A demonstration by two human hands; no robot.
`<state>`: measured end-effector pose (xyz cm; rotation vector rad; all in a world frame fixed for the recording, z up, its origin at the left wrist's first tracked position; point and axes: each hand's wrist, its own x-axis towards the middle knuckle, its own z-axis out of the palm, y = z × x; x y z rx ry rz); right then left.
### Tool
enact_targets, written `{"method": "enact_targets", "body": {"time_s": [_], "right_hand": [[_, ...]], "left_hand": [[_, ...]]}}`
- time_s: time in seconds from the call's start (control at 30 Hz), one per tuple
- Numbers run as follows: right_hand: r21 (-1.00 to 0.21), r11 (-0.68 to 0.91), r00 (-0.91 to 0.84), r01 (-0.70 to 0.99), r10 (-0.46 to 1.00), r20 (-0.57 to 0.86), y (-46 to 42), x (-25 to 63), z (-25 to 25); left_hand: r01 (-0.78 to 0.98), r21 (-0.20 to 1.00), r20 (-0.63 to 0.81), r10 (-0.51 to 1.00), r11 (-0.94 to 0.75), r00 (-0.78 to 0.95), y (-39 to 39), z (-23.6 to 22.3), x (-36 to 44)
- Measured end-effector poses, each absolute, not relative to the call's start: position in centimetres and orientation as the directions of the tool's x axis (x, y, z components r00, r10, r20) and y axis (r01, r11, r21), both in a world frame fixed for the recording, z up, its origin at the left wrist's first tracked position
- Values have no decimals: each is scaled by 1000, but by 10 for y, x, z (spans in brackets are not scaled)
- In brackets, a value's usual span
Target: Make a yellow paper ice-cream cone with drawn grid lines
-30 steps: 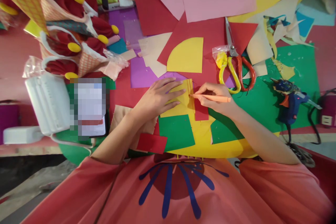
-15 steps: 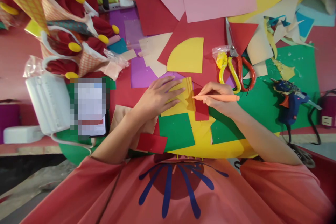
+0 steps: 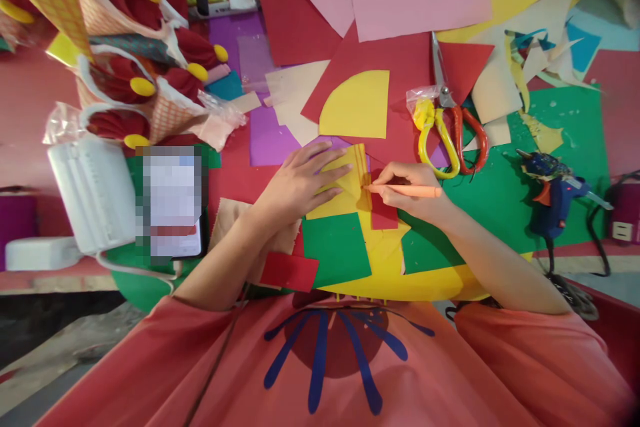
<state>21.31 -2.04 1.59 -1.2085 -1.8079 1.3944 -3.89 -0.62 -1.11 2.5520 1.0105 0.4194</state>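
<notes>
My left hand lies flat with its fingers spread on a yellow paper piece marked with lines near its right edge. My right hand pinches an orange pen, whose tip touches the yellow paper's lined edge. A small red paper strip lies under the pen hand. Below them lie a green paper square and a large yellow sheet.
Yellow and red scissors lie to the right, a blue glue gun further right on a green mat. A yellow quarter-circle, red and pink sheets lie beyond. Red paper flowers, a white box and a phone stand left.
The pen tip has shifted slightly along the yellow paper's lined edge, moving down and back a little. My left hand stays pressed on the paper.
</notes>
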Motion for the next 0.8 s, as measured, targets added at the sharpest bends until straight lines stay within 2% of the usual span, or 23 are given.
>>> {"method": "enact_targets", "body": {"time_s": [0.23, 0.8], "right_hand": [[-927, 1, -478, 374, 857, -192, -20, 214, 22], [-937, -21, -556, 347, 801, -224, -19, 214, 24]], "left_hand": [[592, 434, 146, 702, -679, 697, -6, -11, -38], [597, 416, 169, 703, -686, 691, -7, -10, -37]]}}
